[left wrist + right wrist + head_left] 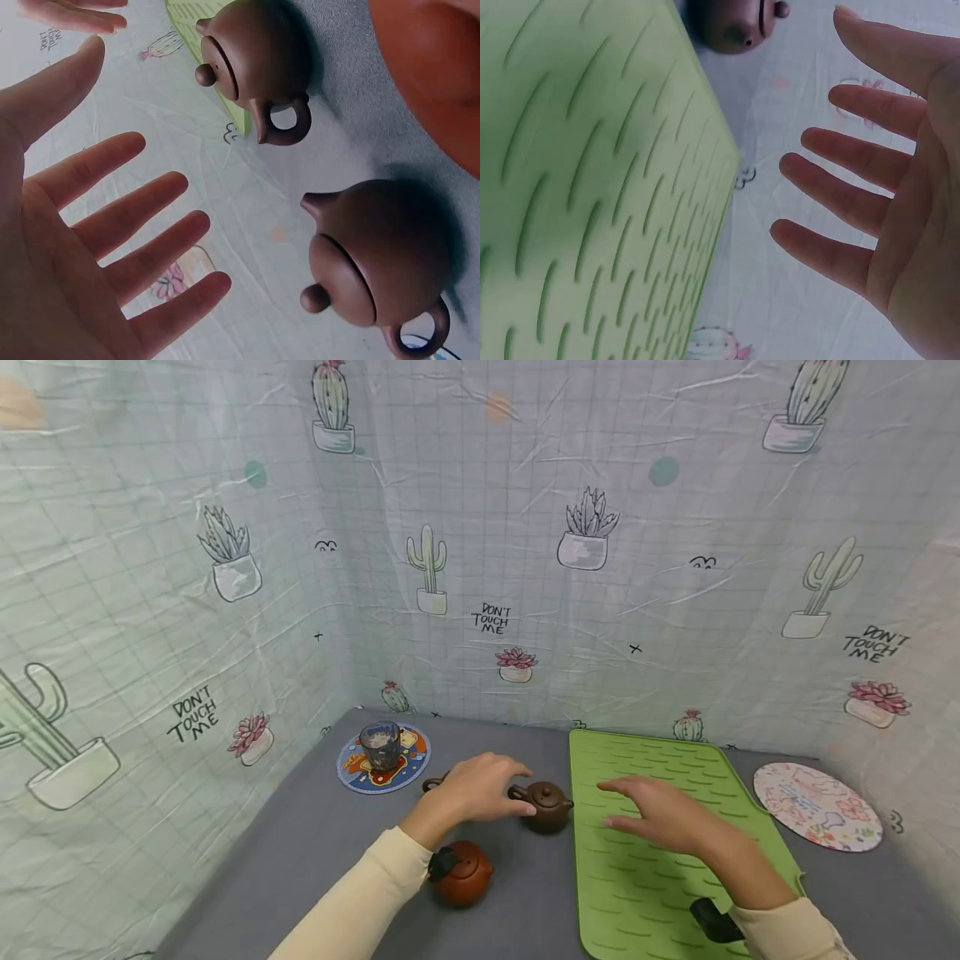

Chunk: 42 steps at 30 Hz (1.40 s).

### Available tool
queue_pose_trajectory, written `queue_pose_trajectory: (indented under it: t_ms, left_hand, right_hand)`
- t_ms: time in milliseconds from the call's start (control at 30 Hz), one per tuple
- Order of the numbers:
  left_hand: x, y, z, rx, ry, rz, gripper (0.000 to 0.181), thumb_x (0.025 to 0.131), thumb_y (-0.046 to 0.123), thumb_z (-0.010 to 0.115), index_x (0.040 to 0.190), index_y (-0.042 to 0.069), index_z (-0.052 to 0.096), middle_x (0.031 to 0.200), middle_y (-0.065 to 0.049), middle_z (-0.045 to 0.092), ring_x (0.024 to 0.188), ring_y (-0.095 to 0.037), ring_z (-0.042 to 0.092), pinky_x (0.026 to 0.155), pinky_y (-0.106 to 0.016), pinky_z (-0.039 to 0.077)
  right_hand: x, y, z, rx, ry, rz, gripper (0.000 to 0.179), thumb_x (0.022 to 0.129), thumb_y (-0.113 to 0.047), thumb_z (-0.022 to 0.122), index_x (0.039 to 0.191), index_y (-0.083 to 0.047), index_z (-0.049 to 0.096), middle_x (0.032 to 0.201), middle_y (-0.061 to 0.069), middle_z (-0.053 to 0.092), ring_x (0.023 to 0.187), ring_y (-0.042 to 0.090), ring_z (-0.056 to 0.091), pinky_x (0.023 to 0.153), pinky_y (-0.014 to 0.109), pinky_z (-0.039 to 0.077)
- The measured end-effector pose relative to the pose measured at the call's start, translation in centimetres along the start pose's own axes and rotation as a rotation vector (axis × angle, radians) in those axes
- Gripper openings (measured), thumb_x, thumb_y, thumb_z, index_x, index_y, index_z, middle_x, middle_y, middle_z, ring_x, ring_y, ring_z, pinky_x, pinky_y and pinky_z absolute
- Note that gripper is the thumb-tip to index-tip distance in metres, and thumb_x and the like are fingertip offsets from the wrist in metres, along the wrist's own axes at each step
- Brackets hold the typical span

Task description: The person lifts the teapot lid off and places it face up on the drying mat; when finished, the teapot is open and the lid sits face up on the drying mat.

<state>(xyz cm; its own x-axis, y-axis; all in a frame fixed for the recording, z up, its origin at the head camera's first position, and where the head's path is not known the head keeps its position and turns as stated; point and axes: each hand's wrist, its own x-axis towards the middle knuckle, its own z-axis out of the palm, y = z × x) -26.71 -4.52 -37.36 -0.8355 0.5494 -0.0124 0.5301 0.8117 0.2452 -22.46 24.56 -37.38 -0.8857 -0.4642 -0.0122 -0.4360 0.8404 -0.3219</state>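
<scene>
Held over the table, my left hand (480, 789) has its fingers spread and grips nothing. Beside its fingertips in the head view is a dark brown teapot (547, 810), at the left edge of a green mat (622, 893). A second brown teapot (382, 255) shows whole in the left wrist view; in the head view the left hand hides most of it. Nearer me, below the left wrist, sits a reddish-orange teapot (467, 877). My right hand (663, 814) hovers above the green mat, fingers extended, palm facing left, holding nothing.
At the far left, a dark glass (381, 747) stands on a round blue patterned coaster (352, 770). A round pink patterned coaster (817, 810) lies right of the mat. Cactus-printed sheeting (480, 510) walls the grey table at the back and sides.
</scene>
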Motion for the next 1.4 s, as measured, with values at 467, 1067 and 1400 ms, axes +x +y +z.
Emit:
queue_pose_trajectory:
  t_ms: [467,1067,1400]
  left_hand:
    - [-2.3,-1.5,0.2,-0.019,0.081,0.007,0.05,0.089,0.054,0.073,0.131,0.027,0.068,0.132,0.004,0.069,0.118,-0.02,0.066,0.089,-0.043,0.056]
    - [-6.7,-3.1,1.4,-0.106,0.219,-0.032,0.045,0.088,0.051,0.075,0.123,0.022,0.069,0.122,0.003,0.073,0.11,-0.02,0.069,0.089,-0.044,0.056]
    - [-8.3,-3.8,2.4,-0.156,0.278,-0.079,0.039,0.085,0.047,0.08,0.112,0.022,0.067,0.109,0.001,0.074,0.098,-0.02,0.071,0.078,-0.041,0.055]
  right_hand:
    - [1.3,-4.1,0.8,0.039,0.022,-0.053,0.057,0.095,-0.05,0.067,0.14,-0.016,0.061,0.141,0.007,0.064,0.132,0.033,0.06,0.105,0.054,0.049]
    - [2.4,-7.3,3.1,0.206,0.015,-0.179,0.064,0.097,-0.06,0.057,0.144,-0.017,0.057,0.146,0.002,0.061,0.134,0.028,0.059,0.106,0.053,0.049]
    - [3.0,-8.6,5.4,0.191,0.032,-0.207,0.058,0.097,-0.057,0.059,0.141,-0.019,0.06,0.143,0.001,0.063,0.131,0.023,0.062,0.105,0.048,0.05]
